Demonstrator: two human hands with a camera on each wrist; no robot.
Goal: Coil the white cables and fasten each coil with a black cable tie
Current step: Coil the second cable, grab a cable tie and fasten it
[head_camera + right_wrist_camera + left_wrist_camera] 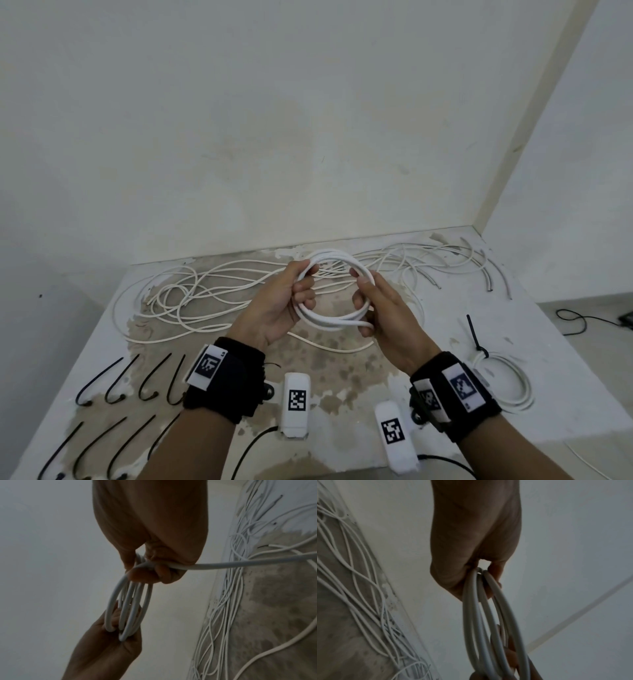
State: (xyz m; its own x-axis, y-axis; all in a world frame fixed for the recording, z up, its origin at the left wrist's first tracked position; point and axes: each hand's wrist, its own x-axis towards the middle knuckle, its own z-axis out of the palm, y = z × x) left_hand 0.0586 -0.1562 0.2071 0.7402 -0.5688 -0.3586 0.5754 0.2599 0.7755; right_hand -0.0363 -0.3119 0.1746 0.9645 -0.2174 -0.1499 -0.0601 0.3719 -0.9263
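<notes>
Both hands hold a white cable coil point(334, 320) upright above the table's middle. My left hand point(301, 291) grips the coil's left side, fingers curled through the loops point(481, 601). On the coil's right side, my right hand point(364, 301) has its fingers curled round the strands point(130, 599). A loose cable end point(240, 563) runs from the right hand off toward the table. Several black cable ties point(130, 380) lie in two rows at the front left. A finished coil point(507, 383) with a black tie point(478, 339) lies on the right.
Loose white cables point(205, 291) sprawl tangled across the back of the stained table point(342, 370), reaching the right corner point(445, 263). Walls stand close behind and to the right. A black wire point(579, 320) lies on the floor beyond the table's right edge.
</notes>
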